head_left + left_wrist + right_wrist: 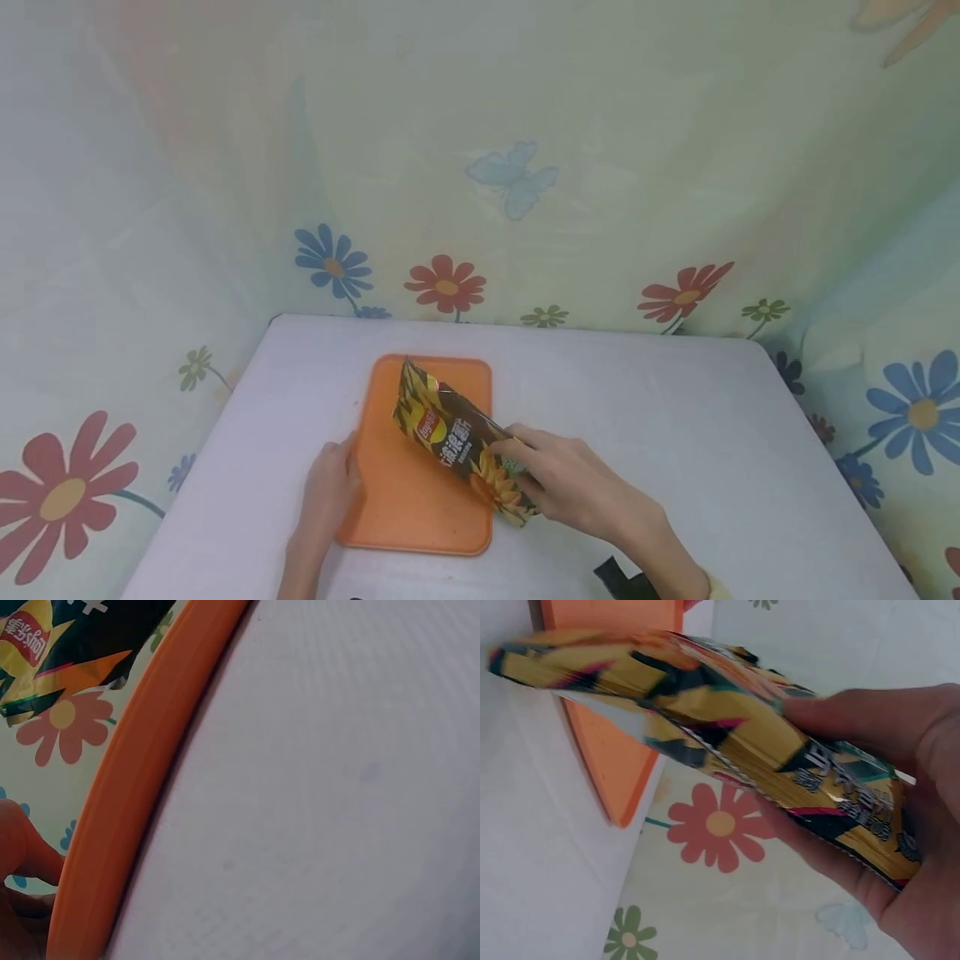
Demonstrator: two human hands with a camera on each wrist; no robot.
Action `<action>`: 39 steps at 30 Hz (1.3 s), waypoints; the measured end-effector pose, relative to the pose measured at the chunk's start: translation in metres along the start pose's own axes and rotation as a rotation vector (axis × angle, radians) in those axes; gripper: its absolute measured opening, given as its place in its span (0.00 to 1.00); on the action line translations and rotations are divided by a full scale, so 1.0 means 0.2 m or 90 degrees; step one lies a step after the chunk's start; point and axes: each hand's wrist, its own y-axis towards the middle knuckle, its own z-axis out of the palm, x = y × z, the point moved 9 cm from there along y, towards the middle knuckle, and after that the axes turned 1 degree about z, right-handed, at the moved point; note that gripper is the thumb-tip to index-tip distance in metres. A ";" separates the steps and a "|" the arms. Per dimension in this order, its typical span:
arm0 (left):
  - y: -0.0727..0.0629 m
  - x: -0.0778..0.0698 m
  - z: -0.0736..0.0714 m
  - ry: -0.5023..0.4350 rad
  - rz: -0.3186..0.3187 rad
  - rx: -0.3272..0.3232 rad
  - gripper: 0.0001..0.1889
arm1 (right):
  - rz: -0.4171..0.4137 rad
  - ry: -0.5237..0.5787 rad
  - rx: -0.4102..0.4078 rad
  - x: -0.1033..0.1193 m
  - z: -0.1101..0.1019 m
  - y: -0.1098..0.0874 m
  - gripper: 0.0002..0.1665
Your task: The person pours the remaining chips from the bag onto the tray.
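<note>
My right hand (558,479) grips a dark Lay's chip bag (453,437) by its lower right end, thumb on one side and fingers on the other. Patterned in yellow and orange, the bag slants above an orange tray (416,517), its far end toward the tray's back. Close up in the right wrist view, the bag (742,742) spans the frame from the right hand (922,787). My left hand (327,487) holds the tray's left edge. The left wrist view shows its fingers (34,859) against the rim, partly cut off by the frame.
The tray stands on a white table (645,400). A black object (622,579) lies under the right forearm at the front. Behind the table hangs a curtain (585,108) printed with flowers and a butterfly.
</note>
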 end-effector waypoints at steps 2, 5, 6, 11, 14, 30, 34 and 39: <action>0.00 0.00 0.00 0.003 0.003 0.000 0.21 | -0.004 -0.006 -0.011 0.00 0.00 0.00 0.25; 0.00 0.00 0.00 0.004 -0.002 0.008 0.21 | -0.009 -0.021 -0.033 0.00 -0.01 0.00 0.26; 0.00 0.00 0.01 0.004 -0.006 0.012 0.21 | -0.011 -0.026 -0.035 0.00 -0.01 0.00 0.26; 0.00 0.01 0.01 0.000 -0.016 0.017 0.21 | -0.023 -0.044 -0.035 0.01 -0.01 0.01 0.27; 0.00 0.00 0.00 0.002 -0.008 0.011 0.21 | -0.024 -0.049 -0.034 0.02 -0.01 0.02 0.27; 0.01 0.00 0.00 0.002 -0.012 0.012 0.21 | -0.027 -0.058 -0.030 0.03 -0.02 0.02 0.24; 0.02 0.01 0.00 -0.002 -0.017 0.014 0.21 | -0.038 -0.063 -0.041 0.03 -0.02 0.03 0.24; 0.02 0.02 0.01 -0.001 -0.027 0.025 0.22 | -0.046 -0.067 -0.057 0.03 -0.03 0.02 0.23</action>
